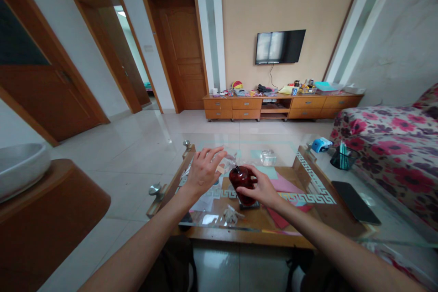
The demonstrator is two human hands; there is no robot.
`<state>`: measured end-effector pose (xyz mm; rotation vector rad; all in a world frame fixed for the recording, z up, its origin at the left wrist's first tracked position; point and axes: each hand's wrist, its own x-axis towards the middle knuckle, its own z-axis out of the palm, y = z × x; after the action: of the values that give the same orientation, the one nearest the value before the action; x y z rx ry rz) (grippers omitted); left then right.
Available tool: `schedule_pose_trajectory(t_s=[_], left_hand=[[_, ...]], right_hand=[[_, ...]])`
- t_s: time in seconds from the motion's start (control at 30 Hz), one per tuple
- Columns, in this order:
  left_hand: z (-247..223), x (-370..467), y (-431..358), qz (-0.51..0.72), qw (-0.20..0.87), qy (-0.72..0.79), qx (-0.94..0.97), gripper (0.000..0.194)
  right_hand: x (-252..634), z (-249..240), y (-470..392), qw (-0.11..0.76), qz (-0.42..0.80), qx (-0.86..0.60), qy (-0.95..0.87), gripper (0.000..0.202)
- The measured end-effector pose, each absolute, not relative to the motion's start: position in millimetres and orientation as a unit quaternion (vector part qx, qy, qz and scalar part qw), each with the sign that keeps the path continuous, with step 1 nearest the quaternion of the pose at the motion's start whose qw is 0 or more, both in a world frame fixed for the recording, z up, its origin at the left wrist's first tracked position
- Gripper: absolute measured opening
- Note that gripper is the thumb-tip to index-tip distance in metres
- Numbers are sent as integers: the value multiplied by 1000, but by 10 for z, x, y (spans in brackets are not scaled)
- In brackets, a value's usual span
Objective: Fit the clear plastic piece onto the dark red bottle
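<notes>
While my right hand (262, 187) wraps around the dark red bottle (242, 183) standing on the glass table (328, 171), my left hand (202, 171) pinches a clear plastic wrapper (228, 162) at its top, fingers narrowed.

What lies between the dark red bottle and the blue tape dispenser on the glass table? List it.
In the head view, a small clear plastic box lies between the dark red bottle and the blue tape dispenser; otherwise bare glass.
</notes>
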<state>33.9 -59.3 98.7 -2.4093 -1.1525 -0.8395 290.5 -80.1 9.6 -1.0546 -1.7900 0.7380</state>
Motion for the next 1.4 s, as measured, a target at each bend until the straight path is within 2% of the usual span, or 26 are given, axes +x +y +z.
schedule_pose_trajectory(t_s=[0.8,1.4], left_hand=[[944,326,-545,-312,207,-378,-847,57],[959,298,-551,-327,225,-363,-843,47]], right_hand=[[2883,80,-817,450,317,-421,-721,78],[2843,104,-880,454,341,-419,-709,76]])
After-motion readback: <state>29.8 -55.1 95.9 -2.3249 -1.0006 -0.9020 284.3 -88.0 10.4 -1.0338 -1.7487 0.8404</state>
